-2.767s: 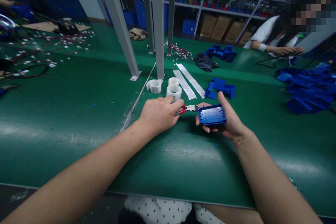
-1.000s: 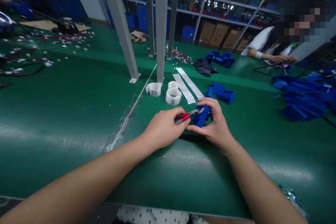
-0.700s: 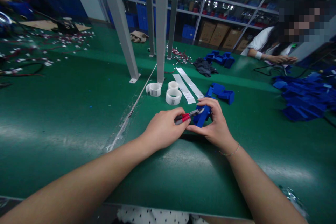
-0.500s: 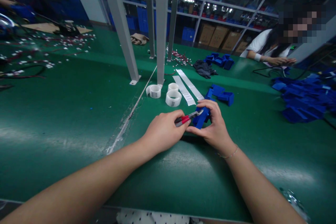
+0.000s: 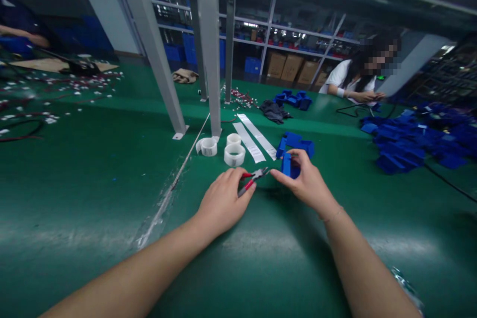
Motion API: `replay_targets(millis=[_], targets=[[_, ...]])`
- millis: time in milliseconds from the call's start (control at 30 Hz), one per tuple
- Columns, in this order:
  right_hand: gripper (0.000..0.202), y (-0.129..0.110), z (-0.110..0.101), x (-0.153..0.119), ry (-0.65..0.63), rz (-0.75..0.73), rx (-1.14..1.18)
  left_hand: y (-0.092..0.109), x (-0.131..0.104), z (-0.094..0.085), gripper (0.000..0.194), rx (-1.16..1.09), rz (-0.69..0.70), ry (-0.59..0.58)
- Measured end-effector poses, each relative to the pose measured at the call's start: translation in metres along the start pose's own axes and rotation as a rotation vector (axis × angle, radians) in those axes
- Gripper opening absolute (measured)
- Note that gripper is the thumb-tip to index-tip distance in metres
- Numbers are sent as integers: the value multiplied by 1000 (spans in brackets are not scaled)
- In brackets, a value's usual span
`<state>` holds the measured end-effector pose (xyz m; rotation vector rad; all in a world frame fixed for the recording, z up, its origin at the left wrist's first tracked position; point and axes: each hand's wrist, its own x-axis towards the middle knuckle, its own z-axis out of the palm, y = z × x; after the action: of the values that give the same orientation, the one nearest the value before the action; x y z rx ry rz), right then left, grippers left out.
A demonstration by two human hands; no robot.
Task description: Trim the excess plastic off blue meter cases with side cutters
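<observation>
My left hand (image 5: 225, 198) is closed round the red-and-grey handles of a pair of pliers (image 5: 258, 174), whose jaws point right, a little apart from the blue part. Between the thumb and fingers of my right hand (image 5: 307, 181) is a blue plastic part (image 5: 286, 164), held upright above the table. Just behind it lie more blue parts (image 5: 303, 146). Two white label strips (image 5: 249, 143) lie beyond the pliers, and rolls of clear tape or labels (image 5: 234, 155) stand to their left.
Grey metal posts (image 5: 210, 59) rise from the green table (image 5: 93, 179). A large pile of blue parts (image 5: 400, 141) is at the right. A dark cloth (image 5: 274, 111) and red wires (image 5: 241, 98) lie further back. Across the table sits a person (image 5: 345, 79).
The pliers have come away from the blue part toward the left, and their handles have spread. The blue part has been turned in my right hand. The camera view has shifted.
</observation>
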<state>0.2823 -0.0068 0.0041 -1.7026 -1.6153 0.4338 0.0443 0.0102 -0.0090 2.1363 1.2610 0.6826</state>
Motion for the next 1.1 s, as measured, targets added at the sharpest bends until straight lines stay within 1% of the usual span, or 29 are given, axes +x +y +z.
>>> replay_targets(millis=[100, 167, 200, 233, 267, 333, 367, 400, 433, 467, 533, 567, 633, 667, 733, 800, 867, 900, 967, 1033, 1067, 1100], targets=[[78, 19, -46, 4, 59, 281, -405, -2, -1, 6, 26, 138, 43, -65], [80, 37, -76, 1, -8, 473, -610, -1, -1, 8, 25, 154, 58, -84], [78, 47, -89, -2, -2, 548, -713, 0, -1, 8, 25, 153, 65, -88], [77, 57, -99, -5, 78, 598, -810, 1, -2, 8, 25, 151, 69, -88], [77, 67, -107, -7, 240, 612, -891, 2, -2, 8, 25, 152, 70, -89], [79, 83, -113, -9, 610, 561, -935, 2, -2, 9, 26, 160, 63, -99], [78, 89, -111, -8, 717, 503, -888, 2, -2, 9, 26, 163, 61, -105], [75, 94, -106, -4, 736, 431, -812, 1, -2, 10, 26, 162, 63, -109], [71, 98, -98, 0, 694, 344, -732, 1, -1, 10, 27, 161, 68, -111], [69, 101, -89, 6, 612, 238, -650, 0, -1, 11, 27, 160, 74, -108], [74, 107, -67, 18, 483, 48, -520, 0, -1, 12, 28, 163, 83, -91], [78, 110, -56, 23, 411, -18, -485, 0, -1, 13, 28, 168, 88, -86], [83, 118, -40, 30, 280, -83, -466, 0, -1, 14, 29, 179, 104, -80], [82, 121, -35, 32, 228, -94, -476, 0, -2, 14, 28, 184, 119, -80], [75, 125, -31, 33, 179, -102, -501, 0, -4, 15, 28, 205, 153, -81], [65, 121, -34, 32, 210, -109, -510, -1, -6, 14, 28, 243, 198, -59], [51, 112, -39, 28, 283, -120, -495, -1, -7, 11, 30, 298, 271, -8], [48, 106, -42, 26, 323, -120, -491, -1, -8, 8, 32, 327, 323, 27], [49, 97, -46, 23, 421, -108, -460, 0, -7, 2, 37, 404, 425, 80], [51, 95, -45, 23, 501, -121, -385, 1, -5, -4, 38, 527, 474, 62], [55, 96, -43, 23, 497, -128, -337, 1, -3, -7, 36, 593, 470, 31], [63, 99, -41, 24, 446, -128, -291, 1, -2, -9, 34, 647, 457, -2]])
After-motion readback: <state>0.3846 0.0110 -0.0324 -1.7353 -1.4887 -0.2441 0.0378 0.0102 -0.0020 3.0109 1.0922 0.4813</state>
